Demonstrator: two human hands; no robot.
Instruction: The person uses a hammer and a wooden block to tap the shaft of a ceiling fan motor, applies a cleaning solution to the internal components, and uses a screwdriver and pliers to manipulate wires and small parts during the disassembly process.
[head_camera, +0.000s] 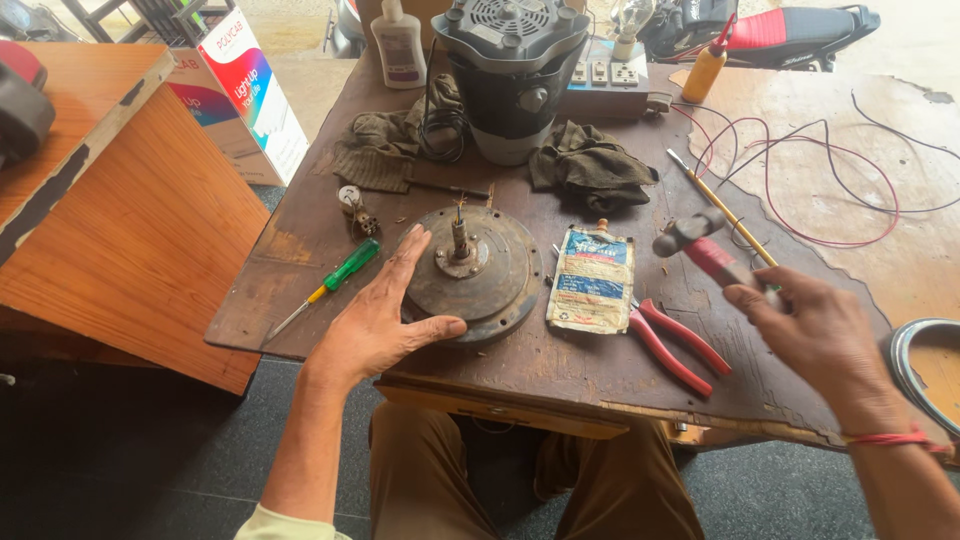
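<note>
Left hand (385, 325) open, bracing round motor housing (472, 273) mid-frame; right hand (815, 335) gripping hammer (700, 245), raised right. Striking step; next needs aimed tap on shaft (460, 236).

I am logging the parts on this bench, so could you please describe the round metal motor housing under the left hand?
The round motor housing is a flat, rusty brown metal disc lying on the worn wooden table, near its front edge. A short shaft stands upright from its raised centre hub. The left hand rests against its left rim, thumb along the front edge.
</note>
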